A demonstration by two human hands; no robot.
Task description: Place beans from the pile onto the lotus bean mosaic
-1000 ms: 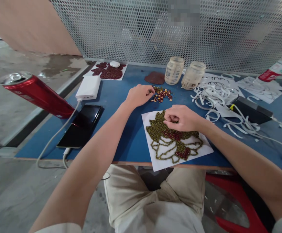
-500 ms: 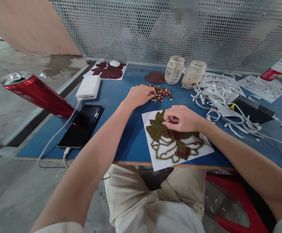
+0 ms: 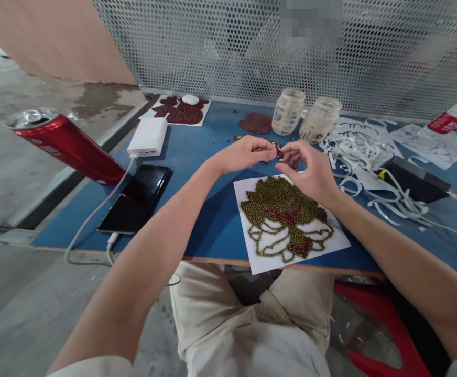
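A pile of mixed beans, dark red, yellow and green, lies on the blue table, largely hidden behind my two hands. My left hand is over the pile with thumb and fingertips pinched together; what they hold, if anything, is too small to tell. Facing it, my right hand has its fingers curled and its thumb apart from them, close to the left fingertips. Below the hands lies a white sheet bearing a bean picture, mostly green beans with dark red patches, some outlined shapes showing bare paper.
Two jars stand behind the pile by a perforated metal screen. Paper strips and a black box lie right. On the left are a red can, a white power bank, a phone and a red-bean sheet.
My right hand has left the bean picture and moved up to my left hand, its thumb now apart from its fingers. My left hand has shifted slightly right over the pile.
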